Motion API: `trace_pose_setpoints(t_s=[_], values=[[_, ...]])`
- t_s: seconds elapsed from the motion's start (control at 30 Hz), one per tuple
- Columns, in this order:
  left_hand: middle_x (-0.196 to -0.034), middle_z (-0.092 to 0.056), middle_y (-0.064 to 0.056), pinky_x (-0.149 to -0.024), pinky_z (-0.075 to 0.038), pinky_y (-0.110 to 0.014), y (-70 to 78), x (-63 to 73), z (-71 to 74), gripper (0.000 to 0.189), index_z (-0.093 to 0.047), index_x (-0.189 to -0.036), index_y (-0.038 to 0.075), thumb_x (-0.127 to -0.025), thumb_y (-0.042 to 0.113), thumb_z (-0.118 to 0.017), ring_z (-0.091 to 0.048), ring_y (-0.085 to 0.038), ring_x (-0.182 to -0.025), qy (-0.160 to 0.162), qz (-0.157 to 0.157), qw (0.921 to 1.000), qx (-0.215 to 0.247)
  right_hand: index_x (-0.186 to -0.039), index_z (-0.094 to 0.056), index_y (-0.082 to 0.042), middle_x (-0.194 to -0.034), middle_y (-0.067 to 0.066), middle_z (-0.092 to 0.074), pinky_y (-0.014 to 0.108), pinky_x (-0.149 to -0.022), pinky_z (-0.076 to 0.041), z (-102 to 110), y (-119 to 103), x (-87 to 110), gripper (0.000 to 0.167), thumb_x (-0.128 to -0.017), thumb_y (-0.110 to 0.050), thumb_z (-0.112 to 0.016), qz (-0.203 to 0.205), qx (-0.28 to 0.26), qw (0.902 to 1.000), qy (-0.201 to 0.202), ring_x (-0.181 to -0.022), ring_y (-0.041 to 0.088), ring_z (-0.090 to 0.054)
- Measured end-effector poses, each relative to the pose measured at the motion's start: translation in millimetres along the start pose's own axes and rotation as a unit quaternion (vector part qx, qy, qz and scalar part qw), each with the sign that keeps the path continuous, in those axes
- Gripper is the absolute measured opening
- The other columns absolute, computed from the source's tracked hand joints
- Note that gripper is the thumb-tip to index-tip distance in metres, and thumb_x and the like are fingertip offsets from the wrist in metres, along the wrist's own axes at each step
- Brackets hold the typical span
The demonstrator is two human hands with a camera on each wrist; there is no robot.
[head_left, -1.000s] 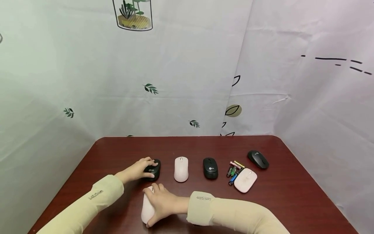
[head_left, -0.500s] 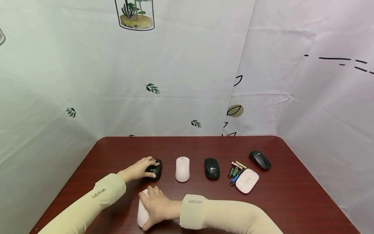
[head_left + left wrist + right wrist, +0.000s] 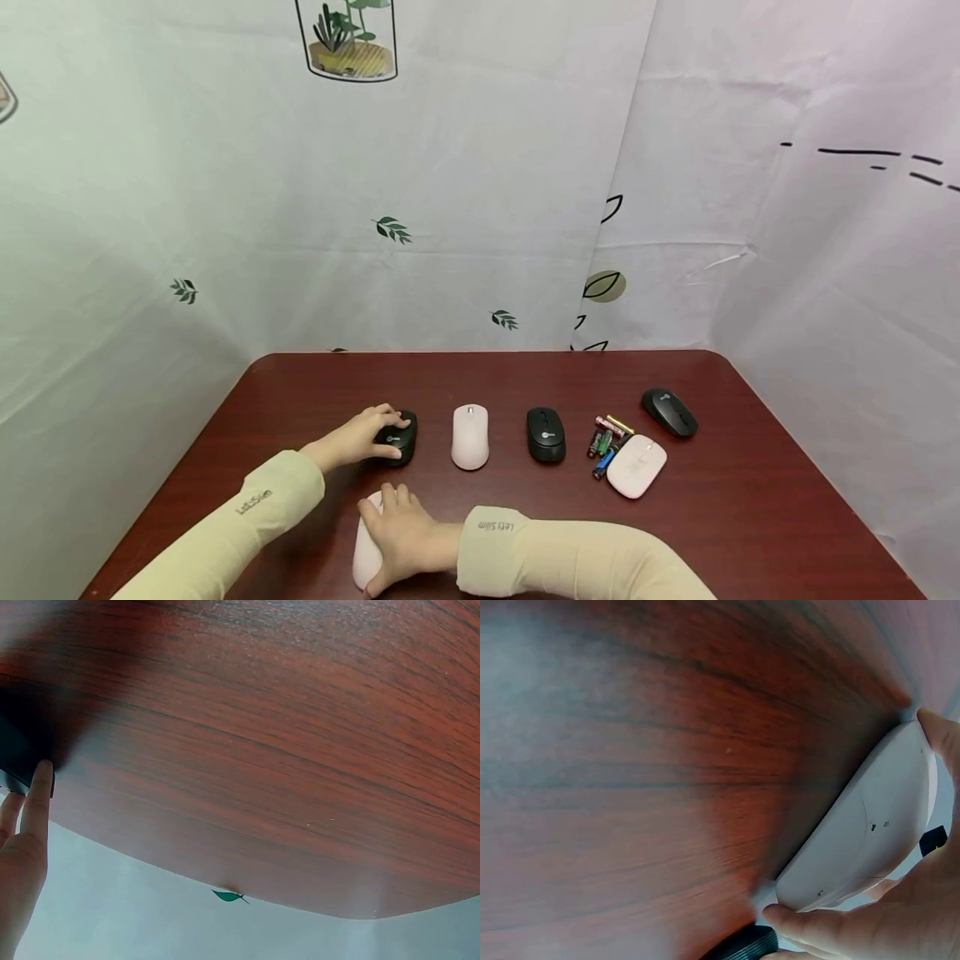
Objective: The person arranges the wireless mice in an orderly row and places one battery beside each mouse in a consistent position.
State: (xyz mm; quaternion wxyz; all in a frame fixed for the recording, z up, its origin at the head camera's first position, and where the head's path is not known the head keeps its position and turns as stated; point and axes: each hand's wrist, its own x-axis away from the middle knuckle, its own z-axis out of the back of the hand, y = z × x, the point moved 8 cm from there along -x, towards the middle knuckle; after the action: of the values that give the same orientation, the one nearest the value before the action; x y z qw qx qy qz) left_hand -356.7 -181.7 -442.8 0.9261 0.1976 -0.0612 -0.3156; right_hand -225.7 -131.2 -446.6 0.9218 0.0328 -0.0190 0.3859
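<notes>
On the left part of the table, my left hand (image 3: 356, 438) grips a black computer mouse (image 3: 406, 446), thumb on the near side and fingers over the far side. In the left wrist view only the fingers and a dark corner of that mouse show. Nearer the front, my right hand (image 3: 408, 535) holds a white computer mouse (image 3: 365, 560) from its right side. The right wrist view shows this white mouse (image 3: 870, 817) between thumb and fingers, close to the tabletop. My palm hides part of its top in the head view.
A second white mouse (image 3: 470, 437) and another black mouse (image 3: 546, 435) stand in the middle of the reddish-brown table (image 3: 712, 533). To the right lie several loose batteries (image 3: 606, 442), a third white mouse (image 3: 636, 467) and a third black mouse (image 3: 670, 412). Printed white cloth (image 3: 465, 167) hangs behind.
My right hand has slid the white mouse a little left and toward the front edge, mostly in the first half second. My left hand stays on the black mouse.
</notes>
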Motion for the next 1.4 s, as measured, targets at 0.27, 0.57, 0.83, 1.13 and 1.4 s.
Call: trace_pose_setpoints(t_s=[0.27,0.57,0.83,1.13,1.4], values=[[-0.120,-0.054,-0.020,-0.089,-0.045,-0.051,0.3,-1.4,1.2,0.051,-0.061,-0.121,-0.001,-0.081,0.029,-0.073,-0.051,-0.038,-0.109,-0.001,0.004,1.0000,0.003,-0.132,-0.039,-0.022,-0.129,0.010,-0.046,0.025,-0.089,-0.046,-3.9,2.6,-4.0,0.096,-0.056,-0.067,-0.078,-0.013,-0.010,0.9997,-0.019,-0.110,0.021,-0.047],[-0.121,-0.054,-0.019,-0.089,-0.045,-0.050,-2.6,4.0,-2.6,0.052,-0.061,-0.121,0.000,-0.081,0.032,-0.072,-0.051,-0.037,-0.110,-0.008,0.017,0.9998,0.008,-0.131,-0.039,-0.025,-0.129,0.007,-0.046,0.025,-0.088,-0.047,-6.4,-2.8,-6.8,0.090,-0.060,-0.066,-0.076,-0.026,0.001,0.9988,-0.042,-0.115,0.021,-0.047],[-0.115,-0.055,-0.016,-0.087,-0.046,-0.049,0.6,-0.9,1.4,0.050,-0.063,-0.118,0.001,-0.079,0.029,-0.075,-0.052,-0.035,-0.106,-0.005,0.010,0.9999,0.002,-0.130,-0.040,-0.026,-0.126,0.006,-0.047,0.022,-0.081,-0.047,-6.8,0.6,-8.6,0.089,-0.059,-0.066,-0.076,-0.032,0.003,0.9988,-0.036,-0.110,0.019,-0.047],[-0.110,-0.055,-0.012,-0.084,-0.045,-0.048,4.7,-3.9,0.9,0.043,-0.063,-0.111,0.003,-0.078,0.028,-0.075,-0.052,-0.031,-0.101,-0.010,-0.004,0.9999,0.005,-0.140,-0.035,-0.026,-0.145,0.011,-0.036,0.024,-0.088,-0.047,-11.1,5.1,-4.4,0.093,-0.065,-0.064,-0.074,-0.041,-0.048,0.9961,-0.062,-0.126,0.022,-0.042],[-0.106,-0.055,-0.010,-0.084,-0.046,-0.047,5.6,-3.2,1.9,0.041,-0.063,-0.109,0.004,-0.078,0.027,-0.075,-0.052,-0.031,-0.100,-0.006,-0.002,1.0000,-0.006,-0.147,-0.027,-0.031,-0.156,0.009,-0.021,0.032,-0.094,-0.046,-7.0,9.6,2.6,0.095,-0.070,-0.064,-0.071,-0.045,-0.098,0.9900,-0.090,-0.139,0.027,-0.030]])
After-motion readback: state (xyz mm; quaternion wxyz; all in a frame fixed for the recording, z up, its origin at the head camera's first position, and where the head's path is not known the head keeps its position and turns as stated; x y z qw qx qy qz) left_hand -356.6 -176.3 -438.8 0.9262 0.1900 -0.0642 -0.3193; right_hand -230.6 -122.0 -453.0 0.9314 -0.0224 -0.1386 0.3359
